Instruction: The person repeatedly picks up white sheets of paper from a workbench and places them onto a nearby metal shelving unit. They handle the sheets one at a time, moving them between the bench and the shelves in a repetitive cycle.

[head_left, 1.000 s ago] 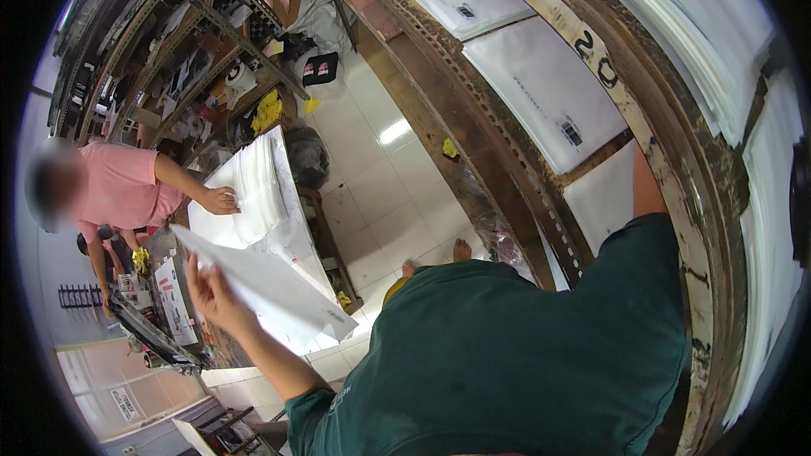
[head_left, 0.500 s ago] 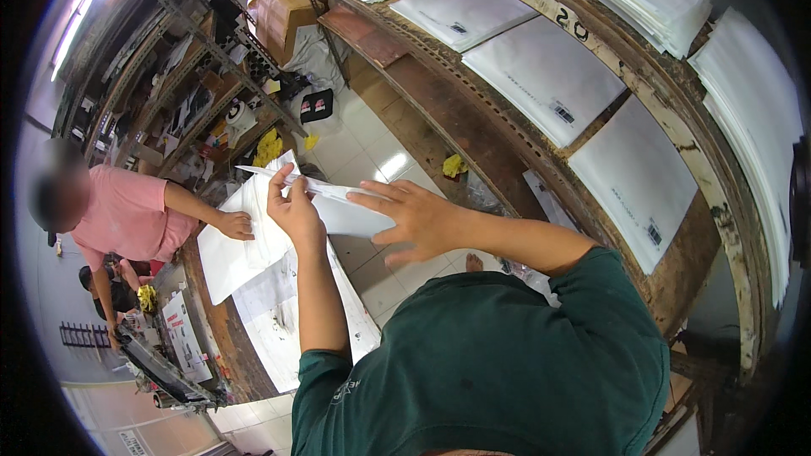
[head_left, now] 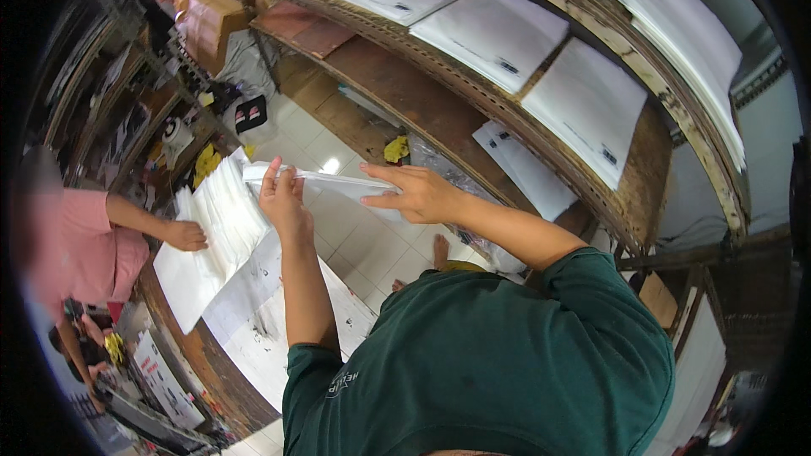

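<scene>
A thin bundle of white sheets, seen nearly edge-on, stretches between my two hands above the table's far edge. My left hand is closed on its left end, with thumb and fingertips pinching it from above. At the right end, my right hand has the bundle between its thumb and extended fingers. Beside my left hand lies a thick, fanned pile of white sheets. Another person's hand touches that pile. Whether the bundle is paper or flat bags, I cannot tell.
On the right, a worn wooden shelf rack carries flat white sheets with small dark prints. A person in a pink shirt stands at the left. Behind are cluttered metal shelves and a cardboard box.
My right hand has closed from spread fingers onto the bundle's right end. The bundle is held straighter between my hands. The whole view has swung to the right.
</scene>
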`<state>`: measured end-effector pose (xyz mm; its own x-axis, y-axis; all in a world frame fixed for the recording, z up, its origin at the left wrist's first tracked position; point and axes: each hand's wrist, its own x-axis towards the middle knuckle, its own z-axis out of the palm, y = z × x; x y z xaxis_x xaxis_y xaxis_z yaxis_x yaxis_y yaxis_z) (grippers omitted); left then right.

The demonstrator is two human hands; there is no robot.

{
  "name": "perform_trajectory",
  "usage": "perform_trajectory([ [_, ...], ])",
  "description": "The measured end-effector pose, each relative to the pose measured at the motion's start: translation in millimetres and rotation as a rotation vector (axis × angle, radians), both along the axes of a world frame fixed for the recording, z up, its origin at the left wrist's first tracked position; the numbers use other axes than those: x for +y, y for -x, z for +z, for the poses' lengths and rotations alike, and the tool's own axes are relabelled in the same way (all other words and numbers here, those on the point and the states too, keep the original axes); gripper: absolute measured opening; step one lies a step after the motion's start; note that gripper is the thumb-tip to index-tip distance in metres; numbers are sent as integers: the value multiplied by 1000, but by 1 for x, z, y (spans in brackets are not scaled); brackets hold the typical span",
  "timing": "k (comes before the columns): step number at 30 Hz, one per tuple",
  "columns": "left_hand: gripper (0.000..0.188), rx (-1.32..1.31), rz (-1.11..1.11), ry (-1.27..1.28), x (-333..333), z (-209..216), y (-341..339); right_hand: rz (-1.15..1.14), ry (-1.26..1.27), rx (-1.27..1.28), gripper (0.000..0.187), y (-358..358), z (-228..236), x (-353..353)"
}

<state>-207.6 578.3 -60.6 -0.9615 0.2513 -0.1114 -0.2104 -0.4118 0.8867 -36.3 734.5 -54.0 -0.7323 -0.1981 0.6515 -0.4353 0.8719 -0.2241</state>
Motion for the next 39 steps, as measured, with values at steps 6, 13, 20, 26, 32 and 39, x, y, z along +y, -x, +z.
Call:
perform_trajectory([
  [6, 36, -7, -170, 30, 30, 1, -17, -162, 281, -123, 52, -29, -12, 5],
  [13, 37, 45, -316, 143, 68, 16, -39, -252, 455, -297, 60, -68, 5, 20],
  [20, 58, 207, -452, 103, 122, 38, -74, -475, 554, -326, 65, -110, 7, 60],
  [26, 77, 425, -490, 142, 135, 45, -106, -822, 1087, -85, 67, -175, 41, 209],
  [32, 68, 244, -305, 320, 63, -42, -119, -1365, 730, -109, 64, -347, 9, 396],
  [39, 56, -100, -114, 799, -80, -191, -195, -1586, 524, -483, 62, -418, -42, 483],
])
